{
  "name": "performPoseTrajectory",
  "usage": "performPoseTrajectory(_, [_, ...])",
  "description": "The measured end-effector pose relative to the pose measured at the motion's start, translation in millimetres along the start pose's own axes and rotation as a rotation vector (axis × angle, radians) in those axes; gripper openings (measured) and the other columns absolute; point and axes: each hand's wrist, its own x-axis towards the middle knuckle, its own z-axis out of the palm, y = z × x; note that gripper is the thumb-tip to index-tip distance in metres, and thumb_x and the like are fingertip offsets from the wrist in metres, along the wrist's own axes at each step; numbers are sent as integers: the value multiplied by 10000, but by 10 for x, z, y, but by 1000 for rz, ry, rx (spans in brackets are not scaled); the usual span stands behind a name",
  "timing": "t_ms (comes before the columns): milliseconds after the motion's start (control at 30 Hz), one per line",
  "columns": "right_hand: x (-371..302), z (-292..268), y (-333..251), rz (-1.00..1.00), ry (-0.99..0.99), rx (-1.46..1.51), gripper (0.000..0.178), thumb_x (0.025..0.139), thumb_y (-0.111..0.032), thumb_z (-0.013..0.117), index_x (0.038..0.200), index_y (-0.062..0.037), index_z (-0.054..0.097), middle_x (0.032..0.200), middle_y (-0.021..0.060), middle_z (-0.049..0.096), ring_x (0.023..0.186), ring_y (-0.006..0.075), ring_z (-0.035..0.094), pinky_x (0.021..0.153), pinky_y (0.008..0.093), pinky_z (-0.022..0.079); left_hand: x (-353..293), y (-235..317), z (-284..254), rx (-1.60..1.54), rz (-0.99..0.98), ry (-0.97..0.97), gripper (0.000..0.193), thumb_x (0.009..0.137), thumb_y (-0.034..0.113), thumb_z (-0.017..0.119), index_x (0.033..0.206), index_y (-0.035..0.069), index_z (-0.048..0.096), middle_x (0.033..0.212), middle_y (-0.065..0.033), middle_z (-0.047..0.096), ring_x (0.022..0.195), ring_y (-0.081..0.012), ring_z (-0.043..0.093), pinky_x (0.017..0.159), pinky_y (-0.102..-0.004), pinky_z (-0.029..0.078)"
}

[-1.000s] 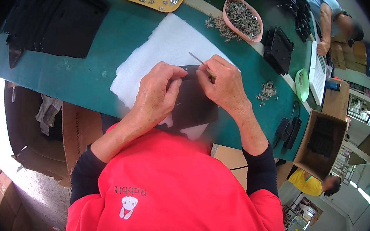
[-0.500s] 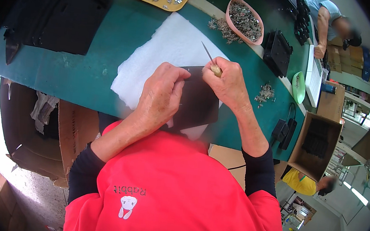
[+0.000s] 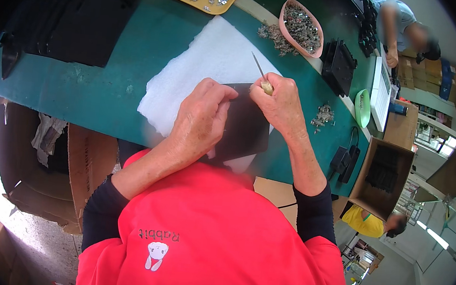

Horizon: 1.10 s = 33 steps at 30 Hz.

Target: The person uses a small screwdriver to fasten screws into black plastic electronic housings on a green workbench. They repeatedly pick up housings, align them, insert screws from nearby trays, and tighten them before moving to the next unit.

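Observation:
A flat black plastic panel (image 3: 245,133) is tilted up in front of my red shirt, over a white foam sheet (image 3: 183,64). My left hand (image 3: 200,112) is closed at the panel's left side, with thumb and forefinger drawn together near its upper edge. Whether a small part sits between those fingertips cannot be made out. In my right hand (image 3: 282,104) is an awl (image 3: 267,87) with a pale handle, its thin metal shaft pointing up and away to the left. The right fingertips sit at the panel's upper right edge.
Small metal clips fill a yellow tray (image 3: 200,3) and a pink bowl (image 3: 283,31), with loose clips (image 3: 324,114) to the right. Black panels (image 3: 85,24) are stacked at the left. A green bowl (image 3: 362,108), cardboard boxes (image 3: 90,173) and two other people surround the table.
The view has shifted slightly. Both hands keep nearly the same hold on the panel and the awl; the person across the table has moved an arm a little.

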Motion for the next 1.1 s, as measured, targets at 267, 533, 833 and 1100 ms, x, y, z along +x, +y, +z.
performPoseTrajectory(267, [-17,58,-88,48,17,-61,229,766,-163,617,741,65,625,766,267,637,751,435,632,698,451,521,5,-63,20,24,52,34,172,842,-65,592,985,16,643,883,-97,583,692,-192,580,592,-285,469])
performPoseTrajectory(533, [-16,38,-151,61,-23,-68,207,774,-159,615,748,45,634,765,261,642,751,433,634,706,441,524,13,-98,40,39,79,49,169,843,-60,602,986,19,647,856,-71,580,629,-138,534,566,-264,441])
performPoseTrajectory(833, [-62,21,16,-10,-43,-21,289,764,-278,772,883,-36,666,801,181,672,771,360,665,703,421,523,92,-43,-176,-602,-380,-3,159,899,43,660,1038,-29,631,868,-52,659,704,-91,626,564,-197,447])
performPoseTrajectory(1100, [-76,-119,362,-242,91,-125,303,798,-262,737,1039,-80,722,858,147,640,807,328,645,743,391,517,72,-16,-273,-834,-463,-24,232,898,66,670,1086,-51,602,942,-104,671,869,-188,698,694,-259,571])
